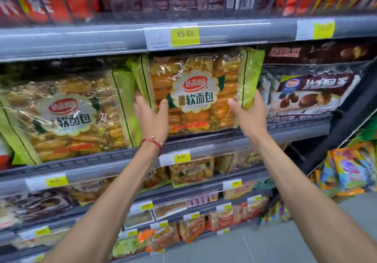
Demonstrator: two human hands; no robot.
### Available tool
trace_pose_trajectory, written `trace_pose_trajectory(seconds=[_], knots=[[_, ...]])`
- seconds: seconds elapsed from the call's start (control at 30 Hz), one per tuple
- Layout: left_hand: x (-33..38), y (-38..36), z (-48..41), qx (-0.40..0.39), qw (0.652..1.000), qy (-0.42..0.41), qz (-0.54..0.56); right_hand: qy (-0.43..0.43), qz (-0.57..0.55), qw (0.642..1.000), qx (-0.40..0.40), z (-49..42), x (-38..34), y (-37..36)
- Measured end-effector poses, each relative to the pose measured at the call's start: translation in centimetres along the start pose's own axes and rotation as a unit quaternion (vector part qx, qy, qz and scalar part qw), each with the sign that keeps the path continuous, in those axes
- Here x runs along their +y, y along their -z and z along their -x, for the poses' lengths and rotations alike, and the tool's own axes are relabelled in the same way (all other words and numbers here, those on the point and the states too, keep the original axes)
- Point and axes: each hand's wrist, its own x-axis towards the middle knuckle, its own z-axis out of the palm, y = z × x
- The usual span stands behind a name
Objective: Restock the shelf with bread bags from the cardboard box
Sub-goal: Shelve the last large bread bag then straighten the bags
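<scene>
A large green-edged bread bag with golden rolls and a white scalloped label stands upright on the grey shelf at chest height. My left hand grips its lower left side, thumb on the front. My right hand holds its lower right edge. A second bread bag of the same kind leans on the same shelf to the left, touching the held one. The cardboard box is out of sight.
Dark chocolate-cake bags fill the shelf to the right. An upper shelf rail with a yellow price tag hangs just above the bag. Smaller snack packs fill lower shelves. Colourful bags hang at the right, above grey floor.
</scene>
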Motion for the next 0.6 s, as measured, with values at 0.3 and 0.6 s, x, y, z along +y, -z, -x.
trace_pose_trajectory(seconds=[0.3, 0.6], knots=[[-2.0, -2.6, 1.2, 0.048, 0.998, 0.025, -0.037, -0.026, 0.043, 0.993, -0.109, -2.6, 4.0, 0.7], [-0.6, -1.7, 1.3, 0.082, 0.994, 0.02, -0.068, -0.009, 0.028, 0.991, -0.132, -3.1, 3.5, 2.7]])
